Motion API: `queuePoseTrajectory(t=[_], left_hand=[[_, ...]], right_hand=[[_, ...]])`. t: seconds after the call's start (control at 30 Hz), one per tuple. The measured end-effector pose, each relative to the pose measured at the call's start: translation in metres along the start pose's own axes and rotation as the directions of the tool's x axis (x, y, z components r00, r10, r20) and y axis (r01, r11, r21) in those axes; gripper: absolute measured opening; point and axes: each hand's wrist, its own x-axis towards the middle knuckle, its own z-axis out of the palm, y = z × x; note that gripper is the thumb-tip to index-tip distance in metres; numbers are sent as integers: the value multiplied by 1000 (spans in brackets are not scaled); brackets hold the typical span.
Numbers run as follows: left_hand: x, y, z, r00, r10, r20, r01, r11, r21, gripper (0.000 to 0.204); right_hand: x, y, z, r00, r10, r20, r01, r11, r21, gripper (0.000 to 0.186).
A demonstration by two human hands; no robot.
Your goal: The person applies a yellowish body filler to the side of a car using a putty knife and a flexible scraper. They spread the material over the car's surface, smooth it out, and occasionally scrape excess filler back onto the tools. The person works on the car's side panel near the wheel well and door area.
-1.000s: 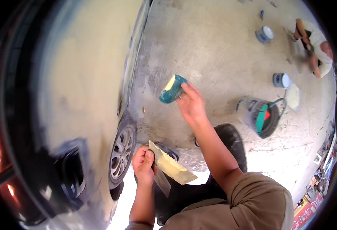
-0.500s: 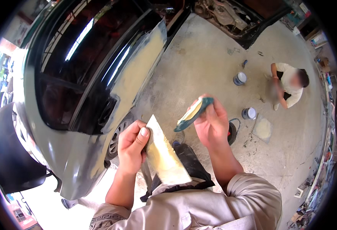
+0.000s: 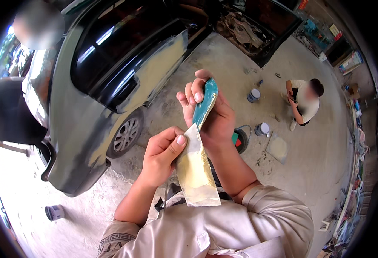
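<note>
My left hand [image 3: 159, 155] pinches the upper corner of a flat, pale rectangular putty board [image 3: 193, 165], thumb on top. Yellowish putty is smeared over its middle and piled along its right edge. Above it, my right hand [image 3: 219, 122] grips a flexible green putty spreader [image 3: 206, 101] with its fingers curled round it. Putty lines the spreader's right edge. Its lower end meets the top corner of the board. To the left stands a grey-green car [image 3: 73, 116], its side coated with a broad patch of dried yellowish filler [image 3: 156, 75].
Two tins, one [image 3: 253, 95] farther off and one [image 3: 262, 129] nearer, stand on the concrete floor beside a putty-stained sheet [image 3: 277, 148]. A person [image 3: 306, 101] crouches at the right. Another tin [image 3: 54, 212] lies at the lower left. A detached door [image 3: 258, 26] is at the back.
My right hand has raised and turned the spreader, bringing its lower end to the board's top corner. The board has shifted right and tilts less. The view has swung, showing more floor at left.
</note>
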Motion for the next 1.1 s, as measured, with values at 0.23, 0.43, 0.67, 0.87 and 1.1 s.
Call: queuePoseTrajectory(t=[0.23, 0.43, 0.67, 0.87, 1.1], left_hand=[[-34, 6, 27, 994, 109, -17, -109, 994, 13, 25], [-32, 10, 55, 984, 169, -54, -167, 985, 48, 24], [-18, -1, 83, 973, 182, -139, -167, 979, 114, 27], [-9, -14, 99, 985, 123, -120, -109, 987, 115, 26], [-4, -22, 110, 993, 116, -9, -115, 992, 46, 24]], right_hand=[[-39, -18, 25, 994, -79, 76, 97, 957, -273, 41], [-78, -57, -7, 984, 133, 120, -41, 820, -570, 40], [-60, -111, -40, 991, 50, -120, -54, 998, -31, 31], [-40, -122, -20, 994, 111, -11, -105, 967, 231, 33], [-32, -118, -2, 992, 125, 29, -128, 962, 240, 38]])
